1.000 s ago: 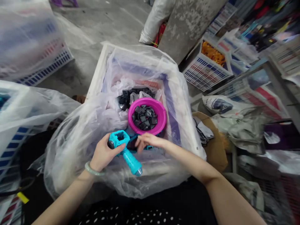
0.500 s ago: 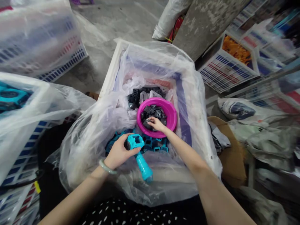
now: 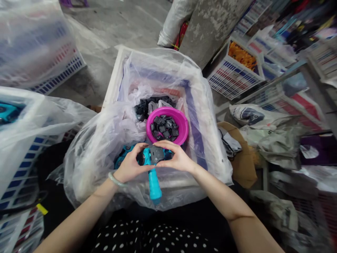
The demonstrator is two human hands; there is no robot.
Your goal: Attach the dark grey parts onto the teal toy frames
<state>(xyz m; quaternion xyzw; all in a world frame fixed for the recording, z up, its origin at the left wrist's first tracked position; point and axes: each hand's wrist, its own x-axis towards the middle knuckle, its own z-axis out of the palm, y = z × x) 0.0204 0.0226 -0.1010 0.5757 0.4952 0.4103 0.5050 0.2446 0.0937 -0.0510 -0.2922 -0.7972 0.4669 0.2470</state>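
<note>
Over the near side of the bin, my left hand [image 3: 131, 163] grips a turquoise plastic part with a handle [image 3: 154, 186], the handle pointing down toward me. My right hand [image 3: 179, 158] holds a dark grey square plastic piece [image 3: 157, 154] against the open upper section of that part. Fingers of both hands close around the two pieces from either side. Just beyond my hands, a magenta bowl [image 3: 184, 135] contains many similar dark grey pieces [image 3: 165, 126]. More turquoise parts [image 3: 121, 156] lie in the bin below my left hand.
The white bin [image 3: 112, 84] is lined with clear plastic film and holds black parts [image 3: 142, 107] behind the bowl. Plastic-wrapped crates [image 3: 23, 140] stand at left. At right are a cardboard box [image 3: 243, 167], sacks [image 3: 265, 137] and a crate of orange parts [image 3: 234, 77].
My right hand has come out of the magenta bowl with a dark grey piece and brought it to the turquoise part. The turquoise part's handle now hangs straighter. The view has shifted slightly.
</note>
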